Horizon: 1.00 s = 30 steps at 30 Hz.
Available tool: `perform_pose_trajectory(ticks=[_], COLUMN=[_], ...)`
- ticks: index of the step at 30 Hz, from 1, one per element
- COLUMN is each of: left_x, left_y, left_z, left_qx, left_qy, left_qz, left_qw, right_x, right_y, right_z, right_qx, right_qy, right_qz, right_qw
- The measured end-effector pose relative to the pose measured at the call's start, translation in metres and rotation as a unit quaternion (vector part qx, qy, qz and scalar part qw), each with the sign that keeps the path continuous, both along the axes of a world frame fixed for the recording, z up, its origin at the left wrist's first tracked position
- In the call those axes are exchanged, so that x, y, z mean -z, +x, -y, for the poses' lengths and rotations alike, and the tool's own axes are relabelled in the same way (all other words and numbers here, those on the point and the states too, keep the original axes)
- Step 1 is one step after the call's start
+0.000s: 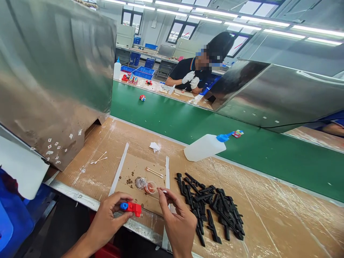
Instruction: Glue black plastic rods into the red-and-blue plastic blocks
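- Gripping a red-and-blue toy part (pixel 130 207) in left hand (pixel 109 218) fingers — long axis sideways, blue end pointing left
- right hand (pixel 178 224) fingers pinched on a cotton swab (pixel 158 190), tip toward the small glue dish (pixel 151 187) on the worktop (pixel 268 215)

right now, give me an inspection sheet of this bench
surface: cardboard-covered bench under clear film, stained near the dishes
job's things: red and blue toy part in left hand; cotton swab in right hand, tip at small clear dishes
clutter: pile of black plastic strips, white squeeze bottle on its side, loose swabs, crumpled tissue
hands: both bare, both gripping
cables: nothing seen
surroundings: green conveyor belt, steel covers, gloved co-worker opposite
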State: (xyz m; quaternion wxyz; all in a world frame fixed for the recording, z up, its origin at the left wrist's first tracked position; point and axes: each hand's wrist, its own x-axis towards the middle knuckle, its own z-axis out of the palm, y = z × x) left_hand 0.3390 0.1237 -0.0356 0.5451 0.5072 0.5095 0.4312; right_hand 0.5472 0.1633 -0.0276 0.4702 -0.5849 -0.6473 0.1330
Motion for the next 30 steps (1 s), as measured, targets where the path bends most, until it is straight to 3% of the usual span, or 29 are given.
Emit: perform_pose_trajectory(ticks=[17,24,30], left_x=[0.000,0.003,-0.016], left_y=[0.001,-0.004,-0.013], left_z=[-0.001,0.000,0.009], left_qx=[-0.012,0.002,0.000], left_qy=[-0.069,-0.024,0.068], left_qz=[0.087,0.048,-0.030], left_qw=[0.994,0.999,0.997], right_x=[0.008,0.009,0.010], right_y=[0.001,0.001,0.001], right_z=[0.002,0.003,0.003], right_qx=[0.013,0.011,0.019], right_qy=[0.019,0.022,-0.008], right_qz=[-0.022,-0.015,-0.027], right_qw=[0.999,1.000,0.999])
